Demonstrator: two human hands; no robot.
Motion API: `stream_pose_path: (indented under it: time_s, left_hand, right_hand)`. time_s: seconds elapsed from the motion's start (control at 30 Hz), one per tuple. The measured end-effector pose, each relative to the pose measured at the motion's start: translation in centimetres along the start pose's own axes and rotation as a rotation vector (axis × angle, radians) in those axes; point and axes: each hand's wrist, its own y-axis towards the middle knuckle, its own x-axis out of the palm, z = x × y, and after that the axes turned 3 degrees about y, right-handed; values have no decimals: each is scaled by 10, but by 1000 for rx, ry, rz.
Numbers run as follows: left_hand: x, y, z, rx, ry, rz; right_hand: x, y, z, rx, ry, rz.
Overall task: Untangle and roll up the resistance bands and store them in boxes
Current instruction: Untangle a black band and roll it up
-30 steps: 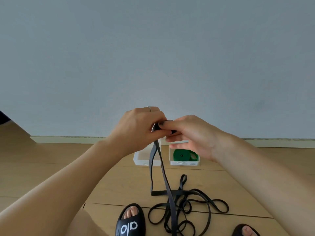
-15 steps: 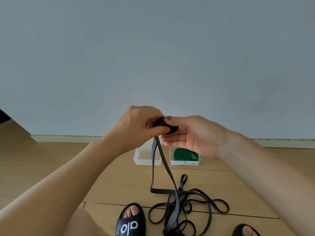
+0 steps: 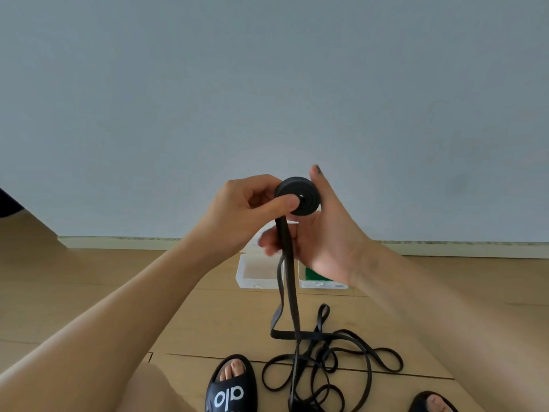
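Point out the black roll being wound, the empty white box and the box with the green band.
black roll [image 3: 298,196], head view, on its flat spiral face.
empty white box [image 3: 255,283], head view, on its front wall.
box with the green band [image 3: 323,284], head view, on its front wall.

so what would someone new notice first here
First, the black roll held up mid-frame against the wall, the left hand pinching it with its thumb on the face and the right hand cupping it from behind. Its tail hangs down to a black tangle on the floor. Behind sit two white boxes, one holding something green.
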Motion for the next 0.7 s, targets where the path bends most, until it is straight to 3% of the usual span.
stream_pose_path:
  time_s: [0.2,0.33,0.47,0.6,0.7]
  left_hand:
    - [-8,-5,-5,-5,-14,-26]
    - [-13,-5,-5,1,-14,-56]
    - [-17,-7,-5,40,129,-100]
    - [-16,-11,-5,106,214,-113]
    - [-15,-11,-13,10,111,-159]
  right_hand:
    - [-10,-13,-11,40,-432,35]
    - [-11,-20,-20,41,-457,41]
    - [-15,-25,-26,64,-481,21]
    - [-16,-29,-30,-22,-637,89]
    - [-15,-34,-29,-198,-954,192]
